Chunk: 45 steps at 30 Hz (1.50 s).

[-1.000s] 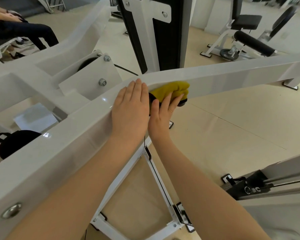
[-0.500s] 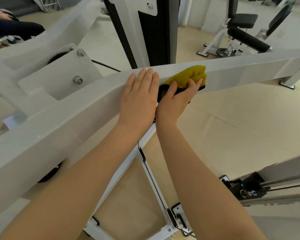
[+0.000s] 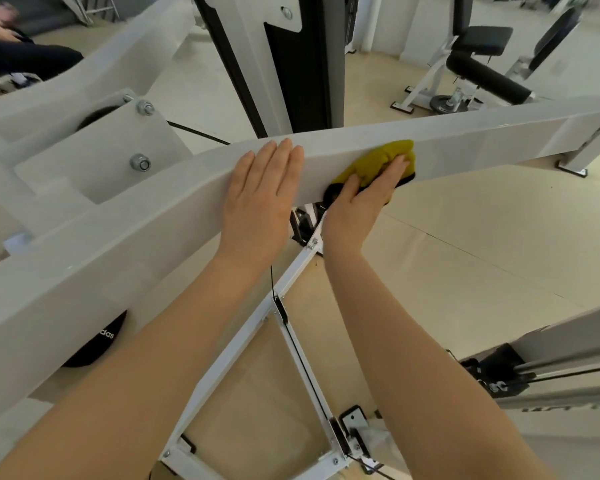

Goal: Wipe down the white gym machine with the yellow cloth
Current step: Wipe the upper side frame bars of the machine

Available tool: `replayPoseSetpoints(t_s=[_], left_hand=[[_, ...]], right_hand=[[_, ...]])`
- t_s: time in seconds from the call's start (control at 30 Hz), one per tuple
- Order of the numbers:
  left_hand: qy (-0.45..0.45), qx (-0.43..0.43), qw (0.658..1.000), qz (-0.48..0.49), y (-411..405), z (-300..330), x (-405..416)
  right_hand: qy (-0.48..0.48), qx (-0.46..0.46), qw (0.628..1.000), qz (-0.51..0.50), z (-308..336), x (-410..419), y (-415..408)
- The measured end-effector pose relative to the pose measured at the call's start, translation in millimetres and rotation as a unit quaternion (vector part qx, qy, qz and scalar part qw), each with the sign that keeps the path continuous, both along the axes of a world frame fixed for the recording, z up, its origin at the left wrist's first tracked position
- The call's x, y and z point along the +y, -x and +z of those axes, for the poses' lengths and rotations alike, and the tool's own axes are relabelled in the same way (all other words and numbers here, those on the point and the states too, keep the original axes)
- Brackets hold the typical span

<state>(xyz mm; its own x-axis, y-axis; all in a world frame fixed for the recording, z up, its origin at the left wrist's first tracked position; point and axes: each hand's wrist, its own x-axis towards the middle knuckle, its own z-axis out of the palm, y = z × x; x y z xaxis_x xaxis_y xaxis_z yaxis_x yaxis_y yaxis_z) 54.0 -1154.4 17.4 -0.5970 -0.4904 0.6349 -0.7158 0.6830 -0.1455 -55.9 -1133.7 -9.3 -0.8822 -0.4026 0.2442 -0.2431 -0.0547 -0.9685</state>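
One word readable: "adidas" on black bag (image 3: 96,344) under white beam (image 3: 136,244).

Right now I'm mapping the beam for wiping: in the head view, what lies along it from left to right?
Lower bolt on the white bracket → left hand flat on the white beam → right hand → yellow cloth under its fingers → bare beam stretch.
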Motion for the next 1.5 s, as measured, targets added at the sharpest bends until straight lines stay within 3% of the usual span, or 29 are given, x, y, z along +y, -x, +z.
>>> replayPoseSetpoints(t_s=[0.17, 0.37, 0.5, 0.6, 0.73, 0.87, 1.1, 1.17, 1.27, 1.33, 1.4, 1.5], left_hand=[[0.012, -0.007, 1.000, -0.014, -3.5, -0.2, -2.5], [0.014, -0.002, 1.000, -0.019, -6.3, 1.2, -4.6], [0.008, 0.009, 1.000, 0.006, -1.2, -2.6, -2.8], [-0.011, 0.005, 1.000, 0.016, 1.1, -0.2, 0.6], [-0.030, -0.003, 0.995, 0.090, -10.2, 12.2, 16.8], [-0.016, -0.031, 0.987, 0.157, -36.0, 16.8, 29.3], [0.006, -0.032, 0.981, 0.193, -62.4, 19.6, 25.1], [0.011, -0.035, 0.983, 0.177, -66.5, 20.6, 23.1], [0.003, -0.032, 0.987, 0.156, -70.5, 23.3, 24.3], [-0.002, -0.037, 0.987, 0.157, -71.1, 24.4, 24.9], [-0.006, -0.033, 0.987, 0.156, -71.0, 24.5, 25.3], [-0.005, -0.027, 0.989, 0.147, -70.7, 23.8, 24.9]], right_hand=[[0.004, 0.085, 0.996, 0.031, -8.5, 2.4, -0.4], [0.018, 0.014, 0.999, -0.039, 3.6, -1.8, 81.7], [0.005, 0.000, 0.998, -0.057, 9.4, -6.7, 66.5], [-0.013, 0.133, 0.991, -0.018, 2.0, -3.2, 9.8], [-0.044, 0.368, 0.929, 0.023, -20.7, -1.2, -4.7], [-0.044, 0.453, 0.889, 0.046, 2.3, -0.9, -5.2], [-0.026, 0.564, 0.794, 0.225, 36.7, -11.5, -26.5], [-0.049, 0.560, 0.796, 0.224, 42.8, -13.2, -7.3], [-0.106, 0.482, 0.858, 0.145, 46.7, -11.4, 13.3], [-0.139, 0.456, 0.875, 0.083, 45.1, -10.4, 3.5], [-0.131, 0.485, 0.860, 0.082, 38.3, -8.4, -17.8], [-0.077, 0.538, 0.823, 0.162, 27.7, -4.2, -35.5]])
